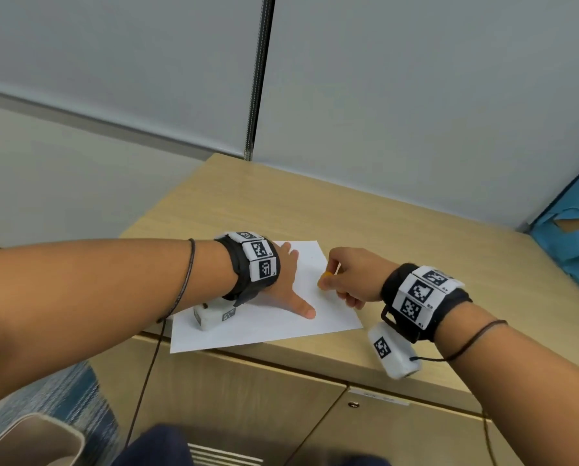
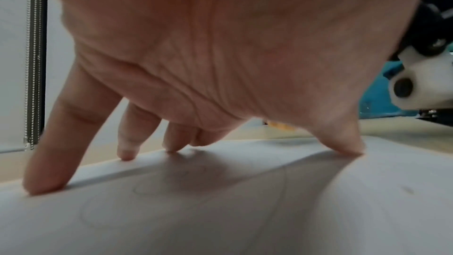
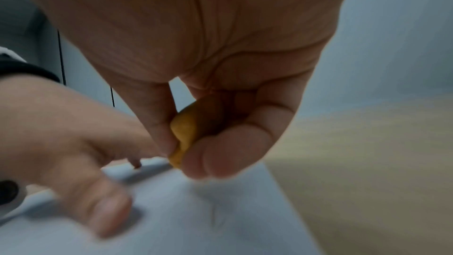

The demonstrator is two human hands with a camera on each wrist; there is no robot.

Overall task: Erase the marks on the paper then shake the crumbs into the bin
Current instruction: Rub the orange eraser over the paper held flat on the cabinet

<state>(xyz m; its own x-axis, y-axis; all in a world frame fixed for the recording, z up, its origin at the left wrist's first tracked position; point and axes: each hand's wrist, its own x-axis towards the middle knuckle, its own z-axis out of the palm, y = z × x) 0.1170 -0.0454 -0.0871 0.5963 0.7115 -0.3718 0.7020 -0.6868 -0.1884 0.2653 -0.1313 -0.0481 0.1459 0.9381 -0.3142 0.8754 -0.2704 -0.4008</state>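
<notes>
A white sheet of paper (image 1: 318, 317) lies on the wooden cabinet top (image 1: 399, 237), its near edge hanging over the front. My left hand (image 1: 290, 287) lies on the sheet with fingers spread and straight, fingertips (image 2: 46, 183) pressing it down. Faint pencil marks (image 2: 171, 181) show on the paper (image 2: 318, 210) under that palm. My right hand (image 1: 348, 279) pinches a small orange eraser (image 1: 325, 279) between thumb and fingers, just above the sheet's right part. In the right wrist view the eraser (image 3: 182, 137) hangs over the paper (image 3: 220, 220) near a faint pencil mark (image 3: 215, 214).
A beige bin (image 1: 29, 442) stands on the floor at the lower left. A blue object (image 1: 570, 237) sits at the cabinet's far right edge. Grey wall panels (image 1: 416, 79) rise behind the cabinet. Cabinet doors (image 1: 281, 415) are below the top.
</notes>
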